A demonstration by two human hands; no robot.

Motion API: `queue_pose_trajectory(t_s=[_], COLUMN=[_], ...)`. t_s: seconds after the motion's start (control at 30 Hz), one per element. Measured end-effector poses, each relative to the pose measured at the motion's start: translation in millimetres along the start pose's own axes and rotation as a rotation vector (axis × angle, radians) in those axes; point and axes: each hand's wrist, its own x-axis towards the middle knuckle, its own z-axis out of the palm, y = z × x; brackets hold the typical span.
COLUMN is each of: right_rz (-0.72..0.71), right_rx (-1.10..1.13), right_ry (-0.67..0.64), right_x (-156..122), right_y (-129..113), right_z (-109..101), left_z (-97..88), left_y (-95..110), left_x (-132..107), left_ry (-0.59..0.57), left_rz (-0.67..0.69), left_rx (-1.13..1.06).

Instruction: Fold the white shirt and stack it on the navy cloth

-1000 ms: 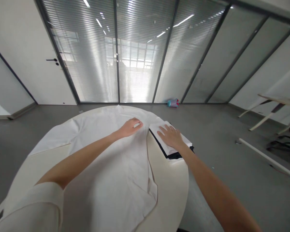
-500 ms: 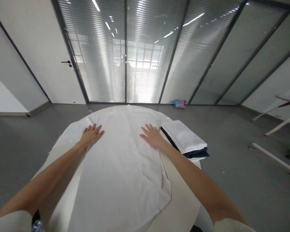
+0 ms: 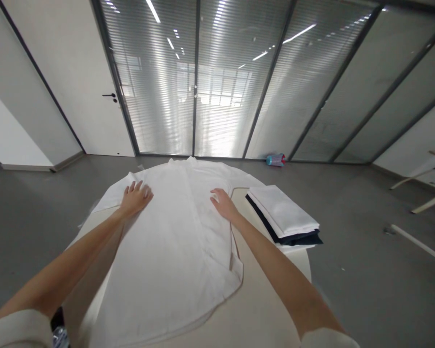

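Observation:
A white shirt (image 3: 174,251) lies spread over a round pale table, its collar at the far edge and its hem towards me. My left hand (image 3: 136,199) rests on the shirt's upper left part, palm down, fingers apart and slightly bent. On the upper right side, my right hand (image 3: 224,204) has its fingers curled in, with thumb and fingertips closed on the shirt's cloth. Just right of that hand sits a stack of folded clothes (image 3: 282,210), white on top with dark cloth beneath.
The pale tabletop (image 3: 264,299) shows to the right of the shirt. Beyond the table stand a glass partition with blinds (image 3: 221,96) and a white door (image 3: 76,87). A blue and red striped item (image 3: 275,160) lies on the floor, and pale furniture legs (image 3: 429,200) stand at right.
My right hand has gone from spread flat to curled on the cloth. The shirt's lower right side and hem have shifted left and away from me. The view has turned slightly left.

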Motion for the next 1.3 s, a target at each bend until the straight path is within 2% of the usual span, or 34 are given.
queue_pose_trajectory(t_s=[0.07,0.1,0.17,0.23,0.33,0.4,0.47,0.53,0.63,0.77,0.93,1.03,1.13,1.23,1.3], right_rz=[0.023,0.034,0.054,0.074,0.127,0.165,0.198,0.203,0.191,0.297,0.353,0.327,0.26,0.167,0.086], right_rx=[0.022,0.033,0.069,0.155,0.254,0.247,0.198,0.135,0.089,0.198,0.35,0.327,0.289,0.181,0.093], right_ry=[0.007,0.005,-0.037,-0.16,-0.246,-0.224,-0.185,-0.131,-0.046,0.121,0.356,0.328,0.277,0.299,0.258], right_x=[-18.7,-31.8,-64.1,-100.6,-148.5,-168.6,-178.0,-179.2,-175.9,-184.4,-223.8,-245.4,-255.5,-253.9,-246.6], right_y=[6.5,10.2,16.9,21.0,20.1,15.9,10.8,6.5,3.8,10.9,21.4,19.5,20.1,29.4,37.4], right_z=[-9.9,-15.5,-26.6,-35.8,-40.4,-35.2,-24.9,-13.7,-5.5,-16.0,-25.3,-18.7,-14.2,-15.7,-16.1], left_z=[-13.8,-23.5,-47.6,-74.2,-105.2,-111.7,-105.1,-88.8,-60.7,-40.5,-42.1,-46.3,-52.9,-61.2,-64.8], left_y=[21.2,34.2,63.5,94.2,134.1,152.1,161.7,163.4,155.5,140.0,136.6,139.3,135.3,118.2,100.2], left_x=[-17.7,-29.3,-57.1,-88.5,-130.8,-149.3,-158.6,-161.0,-159.4,-158.3,-157.1,-157.9,-167.9,-187.5,-200.9], left_ry=[0.067,0.057,-0.044,-0.187,-0.312,-0.354,-0.345,-0.296,-0.225,-0.22,-0.249,-0.267,-0.254,-0.246,-0.234], left_rz=[0.122,0.2,0.363,0.557,0.756,0.836,0.875,0.877,0.831,0.729,0.706,0.691,0.699,0.748,0.721], left_rx=[-0.054,-0.107,-0.249,-0.392,-0.475,-0.497,-0.501,-0.473,-0.381,-0.307,-0.303,-0.305,-0.31,-0.302,-0.268])
